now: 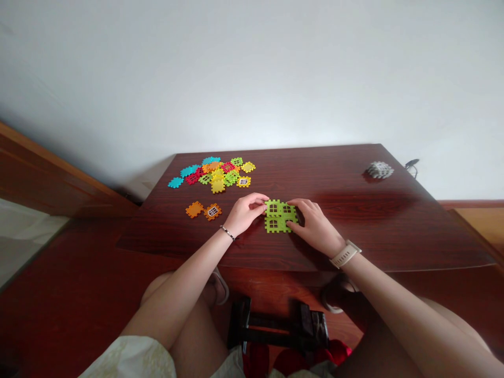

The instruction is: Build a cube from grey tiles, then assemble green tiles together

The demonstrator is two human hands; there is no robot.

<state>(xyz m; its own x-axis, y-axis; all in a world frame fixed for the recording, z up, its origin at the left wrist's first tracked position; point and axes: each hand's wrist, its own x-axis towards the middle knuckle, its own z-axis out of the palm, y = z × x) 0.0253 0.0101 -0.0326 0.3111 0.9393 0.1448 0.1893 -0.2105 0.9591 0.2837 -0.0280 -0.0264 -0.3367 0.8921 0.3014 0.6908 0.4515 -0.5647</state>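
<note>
Your L hand [244,213] pinched the green panel's [281,216] L edge, R hand [317,224] its R side. Prob. light, stiff, weak @ seams; outer edges w/ both hands suited.

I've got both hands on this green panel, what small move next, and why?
I'd probably press the green panel flat: its four window tiles meet, but I can't tell whether they're fully locked. Your right hand spans its right side; your left hand is at its upper left corner.
</note>
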